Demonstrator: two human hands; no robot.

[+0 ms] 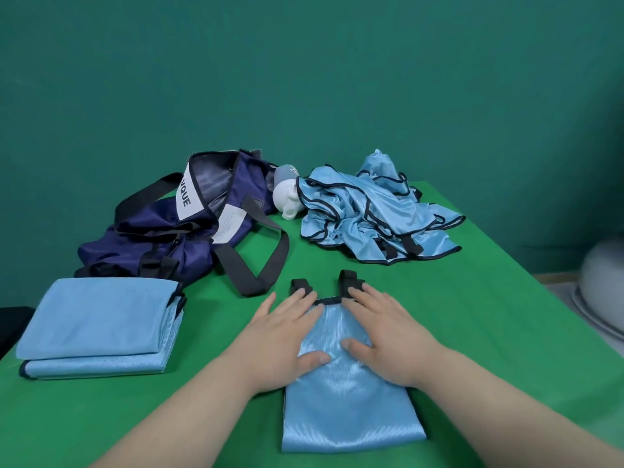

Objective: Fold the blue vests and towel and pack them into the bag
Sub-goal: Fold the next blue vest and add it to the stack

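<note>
A light blue vest (347, 410), folded into a narrow strip, lies on the green table in front of me, its black straps pointing away. My left hand (287, 339) and my right hand (388, 336) press flat on its far half, fingers straight, fingertips near the black collar edge. At the left lies a folded stack (98, 329): a plain blue towel on top of folded blue fabric with dark trim. A heap of unfolded blue vests (374, 214) sits at the back right. The navy bag (189, 221) stands open at the back left, black handles sprawled on the table.
A white and grey bottle (287, 194) lies between the bag and the vest heap. The table's right edge (526, 261) runs diagonally, with a grey rounded object (604, 282) beyond it. A teal wall stands behind.
</note>
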